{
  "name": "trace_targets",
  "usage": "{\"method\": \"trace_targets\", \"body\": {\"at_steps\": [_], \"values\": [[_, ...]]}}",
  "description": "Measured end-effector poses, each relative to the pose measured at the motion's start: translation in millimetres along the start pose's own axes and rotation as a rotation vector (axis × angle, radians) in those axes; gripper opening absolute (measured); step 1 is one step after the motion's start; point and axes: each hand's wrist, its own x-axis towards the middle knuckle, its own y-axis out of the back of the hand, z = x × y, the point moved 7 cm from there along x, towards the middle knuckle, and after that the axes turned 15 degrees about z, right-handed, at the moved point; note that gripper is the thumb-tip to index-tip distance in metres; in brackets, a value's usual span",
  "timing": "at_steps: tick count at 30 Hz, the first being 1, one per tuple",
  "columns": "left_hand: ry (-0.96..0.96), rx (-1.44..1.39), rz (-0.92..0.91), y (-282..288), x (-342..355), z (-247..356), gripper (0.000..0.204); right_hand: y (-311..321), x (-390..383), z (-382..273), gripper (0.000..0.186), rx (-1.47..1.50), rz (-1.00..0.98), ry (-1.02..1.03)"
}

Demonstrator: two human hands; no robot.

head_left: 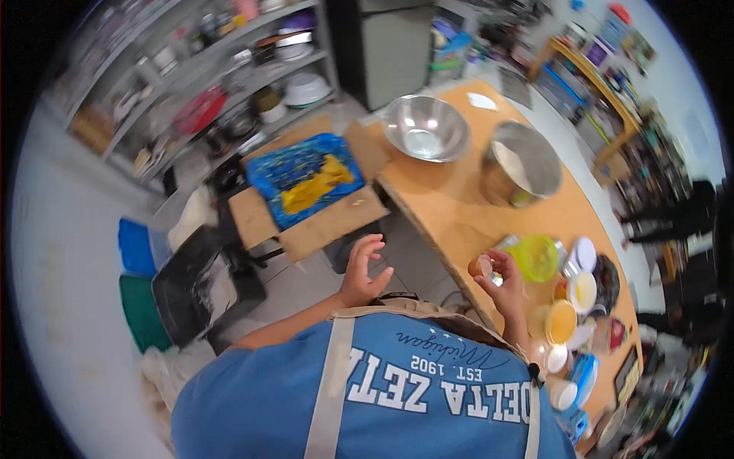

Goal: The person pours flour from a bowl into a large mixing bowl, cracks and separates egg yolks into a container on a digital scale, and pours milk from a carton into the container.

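Observation:
My left hand (pixel 364 275) hovers in front of me with fingers spread and nothing in it, near the front edge of the table. A brown eggshell (pixel 479 266), which looks broken open, is gripped in the fingertips of my right hand (pixel 505 288) over the table's edge. Just beyond that hand stands a yellow-green plastic container (pixel 544 258). Its contents cannot be made out. Farther back on the wooden table (pixel 451 206) sit a wide steel bowl (pixel 397 126) and a deep steel mixing bowl (pixel 548 164) with something pale inside.
Several lidded tubs, among them a yellow one (pixel 561 321), crowd the table's right side. Left of the table, an opened cardboard box (pixel 336 223) is lined with blue plastic smeared yellow. A black bin (pixel 187 306) stands at left, below metal shelves (pixel 222 53). Another person (pixel 677 214) is at far right.

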Motion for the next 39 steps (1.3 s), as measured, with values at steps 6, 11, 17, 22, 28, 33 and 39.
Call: {"method": "trace_targets", "body": {"at_steps": [6,11,17,22,28,33,39], "values": [[0.056,0.192,0.145,152.7,-17.3,-19.3,0.054,-175.3,-19.0,-40.4,0.059,0.28,-0.286,0.014],[0.098,0.407,0.313,266.5,-51.6,-23.5,0.056,-299.4,-48.0,-82.3,0.056,0.25,-0.554,0.091],[0.159,0.502,0.575,335.2,-93.7,-32.2,0.056,-398.1,-49.7,-105.1,0.055,0.187,-0.81,0.151],[0.214,0.531,0.774,367.6,-101.5,-44.9,0.058,-455.0,-30.4,-128.6,0.056,0.149,-0.915,0.237],[0.218,0.588,0.877,379.6,-100.4,-48.6,0.058,-505.9,-14.7,-151.2,0.059,0.078,-1.002,0.29],[0.207,0.619,0.932,385.3,-94.1,-50.1,0.056,-520.8,-11.7,-166.0,0.06,0.093,-1.053,0.314],[0.176,0.609,0.869,382.7,-82.4,-45.4,0.056,-499.8,-5.1,-160.2,0.058,0.119,-0.961,0.333]]}}
